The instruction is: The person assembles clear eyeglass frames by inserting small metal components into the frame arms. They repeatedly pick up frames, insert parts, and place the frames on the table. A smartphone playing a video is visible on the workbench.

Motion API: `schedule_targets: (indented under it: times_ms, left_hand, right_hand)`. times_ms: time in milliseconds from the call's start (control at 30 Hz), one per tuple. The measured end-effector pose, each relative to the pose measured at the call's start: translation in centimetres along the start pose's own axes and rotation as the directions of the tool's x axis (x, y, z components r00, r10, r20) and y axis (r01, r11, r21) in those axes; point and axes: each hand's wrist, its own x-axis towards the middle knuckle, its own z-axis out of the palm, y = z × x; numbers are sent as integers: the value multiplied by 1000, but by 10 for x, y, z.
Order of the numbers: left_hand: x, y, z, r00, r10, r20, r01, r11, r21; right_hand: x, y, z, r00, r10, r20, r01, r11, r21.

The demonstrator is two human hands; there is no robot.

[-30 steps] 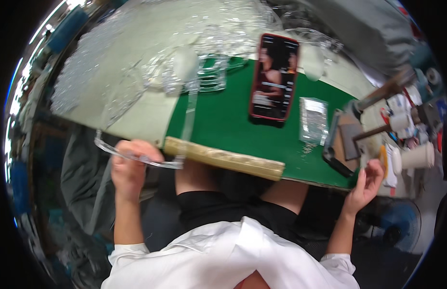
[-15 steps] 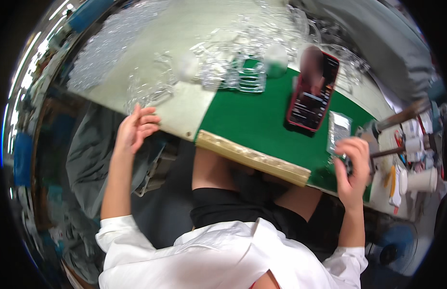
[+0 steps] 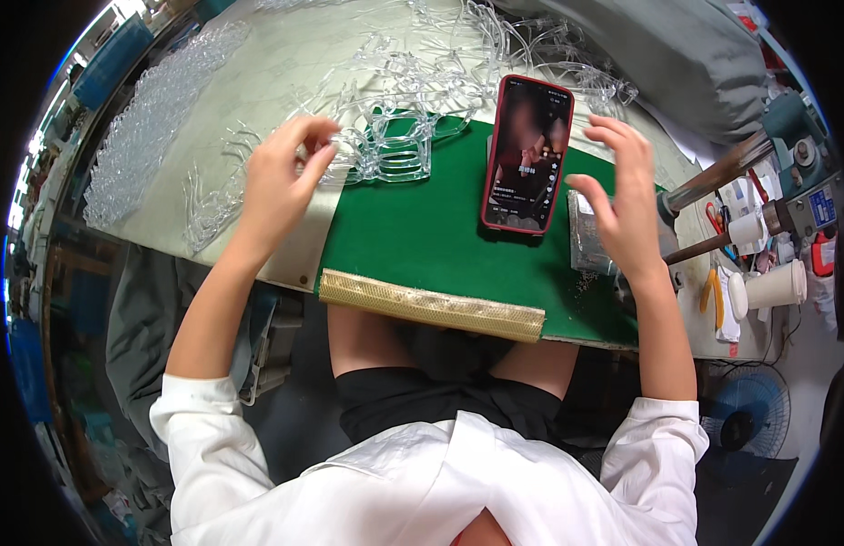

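Observation:
My left hand (image 3: 283, 175) is over the pale part of the table, its fingers bent and the thumb held apart from them. Beside its fingertips is a stack of clear plastic frames (image 3: 399, 155), shaped like eyeglass frames, on the edge of a green mat (image 3: 422, 227). Nothing shows in that hand. My right hand (image 3: 629, 196) hovers at the mat's right side, fingers spread and empty. Partly behind it lies a small clear and silvery packet or box (image 3: 587, 238). Between the hands a red-cased phone (image 3: 528, 155), screen lit, leans on the mat.
More clear frames (image 3: 449, 55) are heaped at the back, and rows of clear parts (image 3: 158, 127) lie at far left. A gold padded strip (image 3: 431, 305) edges the table. A metal machine arm (image 3: 722, 173), a white cup (image 3: 775, 287) and a fan (image 3: 749, 414) are at right.
My left hand has moved from the table's front edge up to the clear frames. The right hand has risen and moved farther over the mat, fingers wider. The whole view has shifted.

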Motion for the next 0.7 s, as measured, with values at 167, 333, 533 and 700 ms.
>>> schedule_targets:
  times_ms: [167,333,533,700]
  left_hand:
    - [45,9,31,931,354,92,-354,809,469]
    - [76,-1,45,865,393,312,-499,617,609]
    - [110,29,3,870,492,-40,-449,823,347]
    - [88,20,6,943,113,-314,-235,893,-384]
  right_hand:
    - [-29,-22,-17,998,65,17,-66,988,140]
    - [-78,-30,-39,977,209,47,-215,955,207]
    - [-139,-37,-52,890,415,190,-406,910,-84]
    - [-160,-49,-43,907,356,226,-265,898,-350]
